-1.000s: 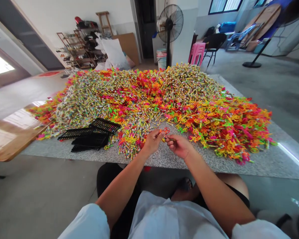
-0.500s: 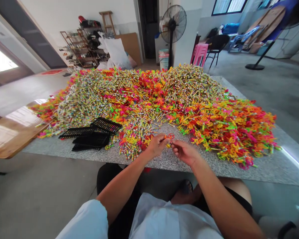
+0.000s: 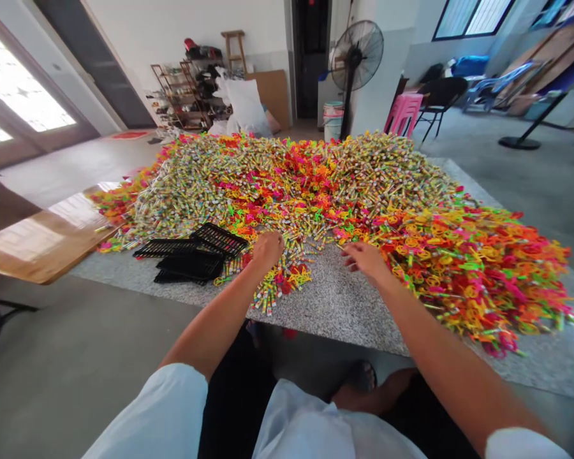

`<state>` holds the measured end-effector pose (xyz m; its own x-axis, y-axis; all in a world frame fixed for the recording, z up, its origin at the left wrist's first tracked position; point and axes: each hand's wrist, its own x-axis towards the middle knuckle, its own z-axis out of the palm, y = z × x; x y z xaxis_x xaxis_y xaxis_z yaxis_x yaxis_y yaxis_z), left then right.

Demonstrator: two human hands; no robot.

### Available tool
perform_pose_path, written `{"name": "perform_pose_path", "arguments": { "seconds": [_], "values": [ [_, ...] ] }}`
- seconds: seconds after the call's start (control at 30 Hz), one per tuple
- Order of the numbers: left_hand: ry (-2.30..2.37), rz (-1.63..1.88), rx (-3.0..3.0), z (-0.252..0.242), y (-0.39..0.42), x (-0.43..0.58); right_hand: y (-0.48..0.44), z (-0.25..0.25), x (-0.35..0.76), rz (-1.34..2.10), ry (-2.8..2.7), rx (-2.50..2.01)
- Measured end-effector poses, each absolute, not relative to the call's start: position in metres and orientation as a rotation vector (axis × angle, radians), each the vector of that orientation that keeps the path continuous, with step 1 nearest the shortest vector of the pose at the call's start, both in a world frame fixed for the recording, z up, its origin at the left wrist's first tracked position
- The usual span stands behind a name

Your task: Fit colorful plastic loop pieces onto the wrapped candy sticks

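Note:
A broad heap of small printed tubes (image 3: 186, 185) mixed with bright plastic pieces covers much of the grey speckled table (image 3: 337, 299). My left hand (image 3: 268, 250) is over the near edge of the tubes, right of the black slotted trays (image 3: 191, 262). Its fingers curl inward, and whatever they hold is hidden. My right hand (image 3: 366, 260) hovers beside the orange, yellow and pink plastic pieces (image 3: 478, 268) on the right. Its fingers are loosely bent and apart, with nothing visible in them. A small cluster of tubes and yellow looped pieces (image 3: 299, 275) lies between my hands, closer to me.
A wooden tabletop (image 3: 43, 239) adjoins on the left. Behind the table stand a floor fan (image 3: 356, 57), a white plastic bag (image 3: 243, 105), a shoe rack (image 3: 191, 95) and pink stools (image 3: 406, 111). My legs are under the table's front edge.
My hands, which were together at a red looped piece and a yellow one, have separated. The left has moved left to the tubes, the right towards the right-hand pile. The view has shifted left.

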<state>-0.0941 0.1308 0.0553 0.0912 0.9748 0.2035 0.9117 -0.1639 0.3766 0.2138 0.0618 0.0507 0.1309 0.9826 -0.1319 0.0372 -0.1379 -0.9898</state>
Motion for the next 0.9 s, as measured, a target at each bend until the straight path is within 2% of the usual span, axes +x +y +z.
{"name": "perform_pose_path", "arguments": {
  "seconds": [0.03,0.17,0.33,0.53,0.73,0.9],
  "values": [
    [1.874,0.597,2.224,0.050,0.121,-0.092,0.068,0.037,0.193,1.159,-1.268,-1.501],
    [1.623,0.549,2.317,0.029,0.081,-0.085,0.096,0.004,0.130,0.668,-1.917,-1.668],
    [1.501,0.468,2.400,0.017,0.060,-0.078,0.112,-0.006,0.109,0.600,-2.003,-1.732],
    [1.395,0.450,2.346,0.017,0.073,-0.070,0.101,-0.013,0.133,0.584,-1.956,-1.802],
    [1.307,0.375,2.460,0.016,0.077,-0.061,0.063,-0.025,0.148,0.664,-1.730,-1.754],
    [1.281,0.250,2.700,0.018,0.065,-0.046,0.038,-0.031,0.147,1.180,-1.175,-1.501]
  ]
}}
